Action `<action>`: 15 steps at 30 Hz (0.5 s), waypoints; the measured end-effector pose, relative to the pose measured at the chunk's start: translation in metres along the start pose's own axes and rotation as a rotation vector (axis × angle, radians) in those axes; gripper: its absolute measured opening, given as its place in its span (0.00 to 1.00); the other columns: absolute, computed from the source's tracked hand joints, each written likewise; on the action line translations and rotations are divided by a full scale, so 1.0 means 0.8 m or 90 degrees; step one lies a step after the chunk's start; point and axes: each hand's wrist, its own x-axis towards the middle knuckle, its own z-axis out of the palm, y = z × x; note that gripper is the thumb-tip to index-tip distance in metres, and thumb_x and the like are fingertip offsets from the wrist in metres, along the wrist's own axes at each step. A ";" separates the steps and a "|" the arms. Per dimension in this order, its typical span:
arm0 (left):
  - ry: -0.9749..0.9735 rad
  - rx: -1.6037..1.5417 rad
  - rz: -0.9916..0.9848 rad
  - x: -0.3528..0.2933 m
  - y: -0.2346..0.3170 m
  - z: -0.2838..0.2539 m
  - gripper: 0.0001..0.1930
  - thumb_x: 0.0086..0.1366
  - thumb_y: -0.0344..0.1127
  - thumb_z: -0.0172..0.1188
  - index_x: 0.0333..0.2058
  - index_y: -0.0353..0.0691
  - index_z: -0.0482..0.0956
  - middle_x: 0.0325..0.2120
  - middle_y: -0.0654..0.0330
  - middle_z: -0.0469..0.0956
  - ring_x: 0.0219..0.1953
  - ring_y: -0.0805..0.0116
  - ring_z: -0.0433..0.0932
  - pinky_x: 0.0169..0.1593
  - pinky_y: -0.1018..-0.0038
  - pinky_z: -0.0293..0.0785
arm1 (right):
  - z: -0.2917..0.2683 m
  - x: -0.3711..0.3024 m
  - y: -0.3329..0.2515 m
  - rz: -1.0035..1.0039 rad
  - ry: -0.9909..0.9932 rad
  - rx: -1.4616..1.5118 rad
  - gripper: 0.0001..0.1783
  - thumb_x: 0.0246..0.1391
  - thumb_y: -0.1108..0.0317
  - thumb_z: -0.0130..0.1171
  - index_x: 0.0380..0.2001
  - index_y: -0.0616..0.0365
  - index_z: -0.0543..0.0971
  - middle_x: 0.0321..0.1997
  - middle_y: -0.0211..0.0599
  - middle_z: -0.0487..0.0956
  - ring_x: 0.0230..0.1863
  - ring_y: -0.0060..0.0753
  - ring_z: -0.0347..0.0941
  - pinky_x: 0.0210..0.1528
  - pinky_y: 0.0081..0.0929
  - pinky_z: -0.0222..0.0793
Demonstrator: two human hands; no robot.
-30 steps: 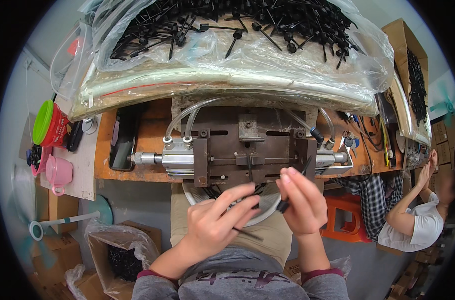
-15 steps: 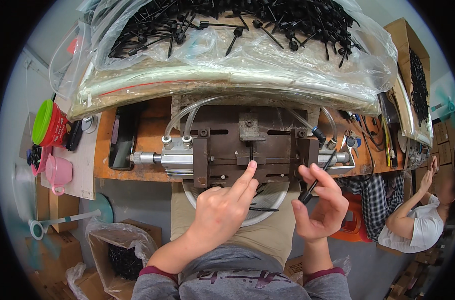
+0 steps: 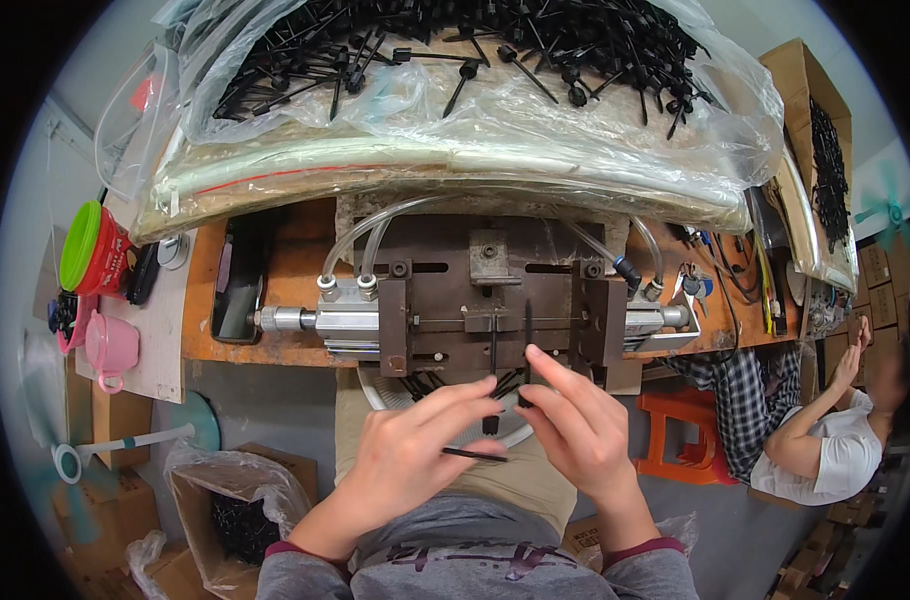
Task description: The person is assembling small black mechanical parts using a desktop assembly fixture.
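Work looks partway through: one black stick (image 3: 493, 352) runs from the small metal block (image 3: 477, 322) toward six o'clock, the left hand (image 3: 405, 448) bent at it, though whether those fingers pinch it I cannot tell. The right hand (image 3: 590, 440) has its fingers pinching a second stick (image 3: 529, 335), just beside at three o'clock, not set in the block. How much of the heap (image 3: 615, 45) at twelve o'clock is finished is unclear. Lettering marks the red bucket (image 3: 103, 250) near nine and the grey shirt (image 3: 455, 582) at six
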 end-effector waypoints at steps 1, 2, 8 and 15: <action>-0.025 -0.085 -0.079 -0.001 0.003 -0.007 0.14 0.55 0.38 0.70 0.37 0.39 0.80 0.41 0.61 0.81 0.19 0.77 0.72 0.21 0.80 0.65 | 0.003 -0.001 0.000 0.003 -0.024 -0.015 0.12 0.44 0.76 0.66 0.34 0.65 0.79 0.54 0.50 0.78 0.41 0.41 0.81 0.41 0.29 0.78; -0.050 -0.170 -0.159 -0.001 0.009 -0.016 0.15 0.59 0.41 0.68 0.39 0.38 0.79 0.38 0.60 0.80 0.19 0.78 0.69 0.21 0.80 0.63 | 0.007 -0.002 -0.001 0.007 -0.049 -0.030 0.12 0.45 0.75 0.66 0.35 0.65 0.79 0.55 0.50 0.78 0.41 0.40 0.81 0.40 0.29 0.77; -0.095 -0.751 -0.437 -0.012 0.012 -0.022 0.24 0.76 0.51 0.36 0.48 0.33 0.69 0.30 0.60 0.69 0.24 0.78 0.62 0.26 0.81 0.59 | 0.029 0.019 -0.008 -0.046 -0.072 -0.169 0.10 0.44 0.72 0.63 0.33 0.60 0.78 0.55 0.45 0.79 0.24 0.25 0.74 0.29 0.21 0.69; -0.144 -0.783 -0.414 -0.007 0.009 -0.022 0.19 0.77 0.39 0.36 0.52 0.29 0.68 0.41 0.46 0.80 0.36 0.66 0.80 0.39 0.74 0.76 | 0.019 0.031 -0.016 -0.040 -0.138 -0.186 0.14 0.40 0.72 0.58 0.34 0.64 0.77 0.55 0.53 0.78 0.21 0.20 0.73 0.29 0.19 0.67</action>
